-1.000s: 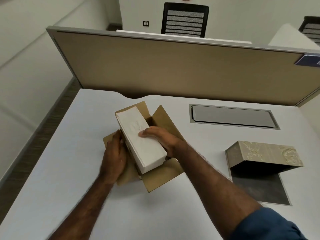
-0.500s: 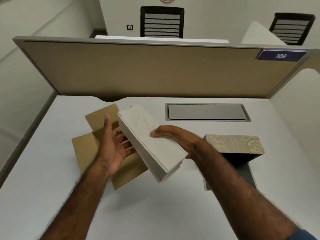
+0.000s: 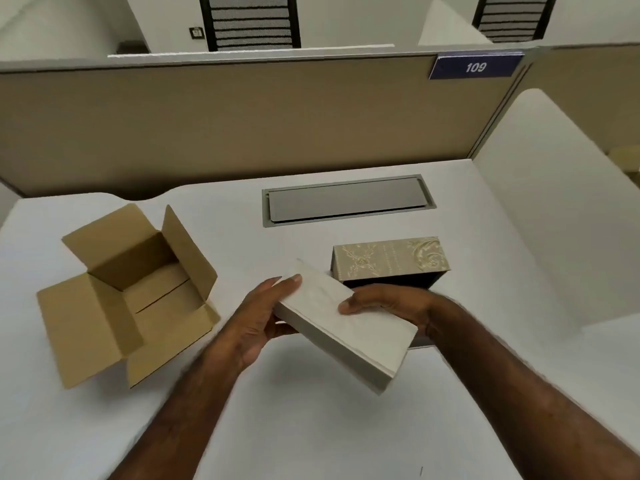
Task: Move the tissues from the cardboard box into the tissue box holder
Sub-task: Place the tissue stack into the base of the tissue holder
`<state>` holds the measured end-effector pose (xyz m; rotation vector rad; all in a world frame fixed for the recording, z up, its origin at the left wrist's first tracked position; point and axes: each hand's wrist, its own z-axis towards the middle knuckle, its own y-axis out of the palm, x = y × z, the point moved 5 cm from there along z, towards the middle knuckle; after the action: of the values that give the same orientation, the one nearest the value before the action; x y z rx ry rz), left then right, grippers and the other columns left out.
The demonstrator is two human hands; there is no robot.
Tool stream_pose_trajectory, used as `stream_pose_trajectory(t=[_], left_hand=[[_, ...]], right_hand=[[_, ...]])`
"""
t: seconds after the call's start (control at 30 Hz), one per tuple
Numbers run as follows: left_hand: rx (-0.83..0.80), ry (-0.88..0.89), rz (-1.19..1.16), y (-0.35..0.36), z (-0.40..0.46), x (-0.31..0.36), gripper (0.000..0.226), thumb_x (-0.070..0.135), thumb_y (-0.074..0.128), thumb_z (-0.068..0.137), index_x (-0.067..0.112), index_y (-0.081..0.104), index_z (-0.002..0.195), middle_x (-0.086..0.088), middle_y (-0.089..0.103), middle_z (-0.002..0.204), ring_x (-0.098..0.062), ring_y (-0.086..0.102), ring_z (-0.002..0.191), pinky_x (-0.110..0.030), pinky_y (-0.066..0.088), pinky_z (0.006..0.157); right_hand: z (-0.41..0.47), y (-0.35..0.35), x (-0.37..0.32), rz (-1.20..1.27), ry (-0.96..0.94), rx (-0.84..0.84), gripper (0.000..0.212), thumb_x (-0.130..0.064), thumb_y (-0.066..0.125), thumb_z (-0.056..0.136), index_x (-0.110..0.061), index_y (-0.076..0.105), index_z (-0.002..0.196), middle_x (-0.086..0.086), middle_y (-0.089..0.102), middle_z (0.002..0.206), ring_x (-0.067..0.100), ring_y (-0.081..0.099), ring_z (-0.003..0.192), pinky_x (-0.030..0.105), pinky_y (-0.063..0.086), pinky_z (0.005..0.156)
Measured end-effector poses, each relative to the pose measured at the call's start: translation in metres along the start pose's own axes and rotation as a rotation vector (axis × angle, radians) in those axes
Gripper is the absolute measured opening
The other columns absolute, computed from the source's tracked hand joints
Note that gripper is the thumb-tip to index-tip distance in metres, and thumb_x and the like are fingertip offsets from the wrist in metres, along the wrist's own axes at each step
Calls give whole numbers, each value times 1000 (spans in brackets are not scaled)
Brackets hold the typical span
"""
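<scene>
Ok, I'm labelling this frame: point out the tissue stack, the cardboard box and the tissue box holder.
tissue stack (image 3: 349, 323): head view, top face.
cardboard box (image 3: 152, 296): head view, inner floor.
tissue box holder (image 3: 391, 259): head view, patterned top.

A white desk (image 3: 311, 427) carries an open cardboard box (image 3: 131, 296) at left (flaps spread), a patterned tissue box holder (image 3: 391, 259) right of centre, and a grey cable hatch (image 3: 346, 200) set flush farther back.
</scene>
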<state>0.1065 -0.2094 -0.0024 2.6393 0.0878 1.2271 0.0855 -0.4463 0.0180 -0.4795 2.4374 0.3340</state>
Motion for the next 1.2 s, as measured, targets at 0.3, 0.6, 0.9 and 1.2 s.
stream_pose_trajectory(t=[0.3, 0.6, 0.9, 1.2], left_hand=[[102, -59, -157, 51, 23, -68, 36, 40, 70, 95, 20, 67, 124, -9, 68, 130, -26, 62, 122, -42, 63, 85], [161, -48, 155, 82, 39, -109, 52, 53, 65, 96, 25, 57, 139, -1, 64, 139, -23, 59, 129, -52, 48, 114], [198, 36, 378, 98, 36, -110, 49, 50, 61, 99, 21, 61, 138, 2, 71, 128, -18, 64, 119, -41, 54, 105], [248, 115, 573, 101, 30, -101, 20, 45, 57, 102, 41, 64, 84, 12, 72, 94, -15, 69, 94, -47, 62, 91]], right_hand=[[-17, -100, 81, 298, -110, 112, 60, -47, 78, 93, -15, 67, 143, 16, 79, 127, 28, 78, 104, 42, 66, 83], [-4, -141, 135, 466, -177, 407, 50, -46, 70, 100, -9, 74, 133, 22, 80, 126, 28, 75, 104, 40, 60, 86], [0, -157, 147, 484, -213, 660, 35, -39, 74, 98, -11, 82, 117, 18, 81, 124, 28, 72, 106, 47, 51, 94], [-1, -151, 147, 393, -265, 723, 24, -38, 66, 105, -22, 84, 108, 0, 84, 114, 25, 73, 116, 52, 55, 107]])
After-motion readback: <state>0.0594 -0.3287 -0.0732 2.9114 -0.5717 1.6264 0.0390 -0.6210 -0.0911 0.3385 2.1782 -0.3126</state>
